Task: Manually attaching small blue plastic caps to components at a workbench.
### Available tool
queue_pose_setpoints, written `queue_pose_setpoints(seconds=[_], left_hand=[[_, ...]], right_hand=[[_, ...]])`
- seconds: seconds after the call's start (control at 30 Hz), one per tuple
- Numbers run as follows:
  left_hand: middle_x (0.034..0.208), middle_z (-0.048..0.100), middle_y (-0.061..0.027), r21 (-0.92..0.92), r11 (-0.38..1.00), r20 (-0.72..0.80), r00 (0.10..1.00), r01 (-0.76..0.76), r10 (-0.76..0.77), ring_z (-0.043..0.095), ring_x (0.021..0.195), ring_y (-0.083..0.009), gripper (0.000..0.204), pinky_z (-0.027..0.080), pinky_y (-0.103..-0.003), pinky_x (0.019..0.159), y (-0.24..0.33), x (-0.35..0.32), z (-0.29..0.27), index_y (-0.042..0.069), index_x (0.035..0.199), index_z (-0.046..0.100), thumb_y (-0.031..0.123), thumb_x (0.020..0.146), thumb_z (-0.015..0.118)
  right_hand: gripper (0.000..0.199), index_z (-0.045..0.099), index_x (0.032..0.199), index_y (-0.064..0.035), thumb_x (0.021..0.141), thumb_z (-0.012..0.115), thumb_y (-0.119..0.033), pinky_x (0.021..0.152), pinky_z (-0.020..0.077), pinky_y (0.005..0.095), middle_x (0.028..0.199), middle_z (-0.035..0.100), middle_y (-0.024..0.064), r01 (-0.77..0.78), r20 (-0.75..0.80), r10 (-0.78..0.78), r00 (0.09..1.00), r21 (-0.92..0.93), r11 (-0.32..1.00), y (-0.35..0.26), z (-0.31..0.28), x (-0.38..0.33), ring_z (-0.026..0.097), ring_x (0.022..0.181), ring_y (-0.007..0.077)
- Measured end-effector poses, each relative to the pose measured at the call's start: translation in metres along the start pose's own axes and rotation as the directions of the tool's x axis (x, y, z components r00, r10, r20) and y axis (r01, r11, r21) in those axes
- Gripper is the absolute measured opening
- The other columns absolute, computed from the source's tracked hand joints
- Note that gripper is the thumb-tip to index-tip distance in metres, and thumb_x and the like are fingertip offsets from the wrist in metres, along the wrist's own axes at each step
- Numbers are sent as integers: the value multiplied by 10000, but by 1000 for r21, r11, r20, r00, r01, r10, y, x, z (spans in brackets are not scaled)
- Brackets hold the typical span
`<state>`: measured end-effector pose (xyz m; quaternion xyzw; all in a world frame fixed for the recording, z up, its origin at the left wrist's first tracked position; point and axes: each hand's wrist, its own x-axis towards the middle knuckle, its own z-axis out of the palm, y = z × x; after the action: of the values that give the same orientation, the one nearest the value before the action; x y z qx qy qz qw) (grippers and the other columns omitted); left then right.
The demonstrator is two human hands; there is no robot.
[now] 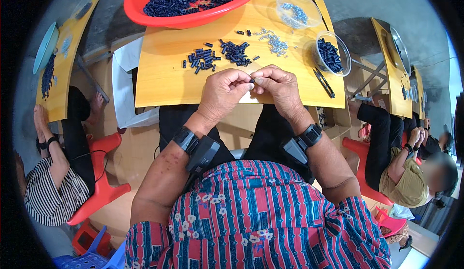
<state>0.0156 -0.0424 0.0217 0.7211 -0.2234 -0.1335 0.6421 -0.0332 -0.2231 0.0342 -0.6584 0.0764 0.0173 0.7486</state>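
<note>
My left hand (223, 91) pinches a small black plastic part (252, 81) between thumb and forefinger, just over the table's near edge. My right hand (280, 89) meets it there, its thumb and fingers pressed together at the same spot. Whatever those right fingertips hold is hidden. Beyond my hands lie two loose piles of short black plastic parts, a left pile (201, 59) and a right pile (235, 52). To their right is a scatter of tiny clear-and-silver pieces (276, 44). Black tweezers (324, 82) rest near the right edge.
A red basin (193, 19) full of black parts stands at the back of the yellow table (162, 88). On the right are a clear tub (344, 51) of black parts and a clear bowl (314, 14) of tiny pieces. People sit at other tables on both sides.
</note>
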Motion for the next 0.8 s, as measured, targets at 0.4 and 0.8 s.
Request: queue_pose_setpoints(seconds=[0.4, 0.8], left_hand=[[818, 684, -15, -32, 999, 24, 999, 36, -36, 608, 737, -54, 70, 508, -219, 667, 1, 2, -1, -24, 940, 688, 19, 885, 693], [801, 694, -18, -45, 998, 56, 998, 42, -40, 618, 716, -59, 71, 514, -224, 647, 6, 0, -4, -20, 930, 689, 42, 896, 695]], right_hand=[[90, 721, 952, 52, 899, 663, 10, 702, 534, 241, 890, 648, 66, 65, -63, -69, 996, -50, 997, 7, 5, -2, 662, 732, 120], [99, 728, 973, 41, 896, 671, 17, 682, 553, 238, 921, 656, 85, 244, -107, -280, 954, -267, 932, 11, 17, -12, 684, 752, 134]])
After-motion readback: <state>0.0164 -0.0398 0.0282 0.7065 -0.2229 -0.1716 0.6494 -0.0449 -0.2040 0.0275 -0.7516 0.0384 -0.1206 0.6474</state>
